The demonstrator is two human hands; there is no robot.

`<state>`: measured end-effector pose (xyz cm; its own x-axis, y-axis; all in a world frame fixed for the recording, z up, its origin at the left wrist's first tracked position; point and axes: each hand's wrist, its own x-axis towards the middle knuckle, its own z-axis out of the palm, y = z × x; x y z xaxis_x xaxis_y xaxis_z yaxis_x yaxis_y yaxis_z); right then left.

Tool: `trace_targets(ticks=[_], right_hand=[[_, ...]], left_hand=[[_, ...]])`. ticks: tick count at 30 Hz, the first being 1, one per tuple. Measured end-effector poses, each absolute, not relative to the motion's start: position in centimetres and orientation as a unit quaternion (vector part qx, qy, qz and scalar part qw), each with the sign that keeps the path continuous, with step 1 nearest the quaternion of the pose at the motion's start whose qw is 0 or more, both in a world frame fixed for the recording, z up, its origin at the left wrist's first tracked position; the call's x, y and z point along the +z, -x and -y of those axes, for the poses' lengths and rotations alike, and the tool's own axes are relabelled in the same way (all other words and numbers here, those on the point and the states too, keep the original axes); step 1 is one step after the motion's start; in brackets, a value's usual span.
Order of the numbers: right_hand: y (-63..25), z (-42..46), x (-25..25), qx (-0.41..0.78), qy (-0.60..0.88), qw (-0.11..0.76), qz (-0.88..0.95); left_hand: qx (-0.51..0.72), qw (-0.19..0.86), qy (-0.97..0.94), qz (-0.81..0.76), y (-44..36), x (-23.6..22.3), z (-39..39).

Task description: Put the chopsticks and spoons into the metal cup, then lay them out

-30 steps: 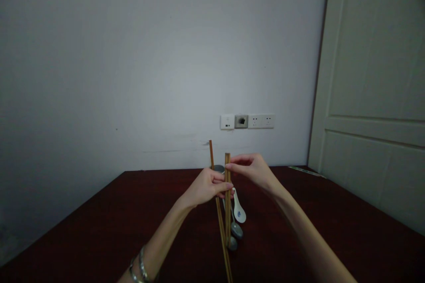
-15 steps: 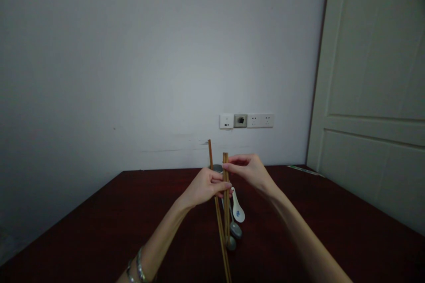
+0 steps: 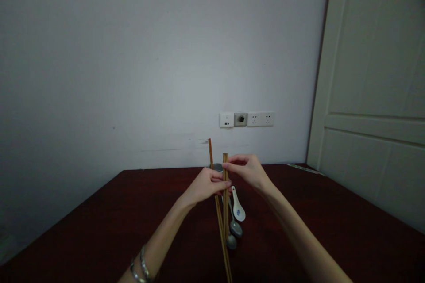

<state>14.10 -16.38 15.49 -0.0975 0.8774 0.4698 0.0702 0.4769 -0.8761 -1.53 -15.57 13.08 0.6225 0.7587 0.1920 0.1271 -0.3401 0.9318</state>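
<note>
A pair of wooden chopsticks (image 3: 225, 212) stands nearly upright in front of me. My left hand (image 3: 206, 187) is closed round it, thumb across the front. Near the top end, my right hand (image 3: 247, 169) pinches the same pair between thumb and fingers. Another set of longer chopsticks (image 3: 222, 234) slants behind my left hand; whether the fingers also hold it, I cannot tell. Just right of the hands are a white ceramic spoon (image 3: 238, 211) with a blue mark, a metal spoon (image 3: 236, 229) and a second metal spoon (image 3: 231, 242), partly covered by the chopsticks.
Behind my left hand, a grey round object (image 3: 217, 167) shows only in part. The dark red table (image 3: 133, 212) meets a pale wall with sockets (image 3: 260, 119). A flat strip (image 3: 305, 169) lies at the back right edge, near a panelled door (image 3: 372, 97).
Both hands keep their hold on the chopsticks. The upright pair's lower end has shifted slightly left and up; the view has moved very little.
</note>
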Motion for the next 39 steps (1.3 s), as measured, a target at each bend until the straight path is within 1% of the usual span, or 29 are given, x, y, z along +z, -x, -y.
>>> trace_targets(ticks=[3, 6, 9, 12, 13, 15, 19, 23, 25, 29, 35, 39], right_hand=[[-14.2, 16.2, 15.4, 0.366, 0.369, 0.562, 0.644], [-14.5, 15.9, 15.4, 0.348, 0.371, 0.563, 0.652], [-14.8, 15.5, 15.2, 0.332, 0.375, 0.563, 0.657], [-15.0, 15.2, 15.0, 0.338, 0.384, 0.561, 0.651], [-15.0, 15.1, 14.9, 0.341, 0.387, 0.561, 0.648], [-15.0, 14.9, 14.8, 0.349, 0.393, 0.559, 0.641], [-15.0, 14.6, 14.6, 0.357, 0.402, 0.556, 0.634], [-15.1, 14.0, 14.2, 0.343, 0.407, 0.563, 0.632], [-15.2, 13.8, 14.0, 0.337, 0.409, 0.565, 0.632], [-15.1, 13.6, 13.8, 0.340, 0.407, 0.557, 0.639], [-14.9, 13.6, 13.7, 0.344, 0.405, 0.558, 0.638], [-14.9, 12.6, 15.0, 0.330, 0.395, 0.569, 0.641]], left_hand=[[0.321, 0.491, -0.755, -0.292, 1.4, 12.7, 15.3], [0.305, 0.485, -0.765, -0.293, 1.8, 13.0, 15.1], [0.244, 0.498, -0.771, -0.315, 3.6, 13.6, 14.4], [0.184, 0.515, -0.751, -0.370, 6.4, 13.5, 12.5], [0.190, 0.513, -0.741, -0.389, 7.4, 13.1, 11.6], [0.240, 0.496, -0.710, -0.439, 8.9, 11.6, 9.5], [0.331, 0.488, -0.605, -0.535, 10.5, 6.5, 5.2], [0.366, 0.479, -0.548, -0.579, 11.4, 1.8, 2.7], [0.380, 0.446, -0.528, -0.615, 11.7, 0.2, 2.1], [0.409, 0.385, -0.514, -0.648, 11.9, -1.1, 1.7], [0.404, 0.370, -0.526, -0.651, 11.9, -1.5, 1.6], [0.414, 0.340, -0.534, -0.654, 11.8, -1.8, 1.6]])
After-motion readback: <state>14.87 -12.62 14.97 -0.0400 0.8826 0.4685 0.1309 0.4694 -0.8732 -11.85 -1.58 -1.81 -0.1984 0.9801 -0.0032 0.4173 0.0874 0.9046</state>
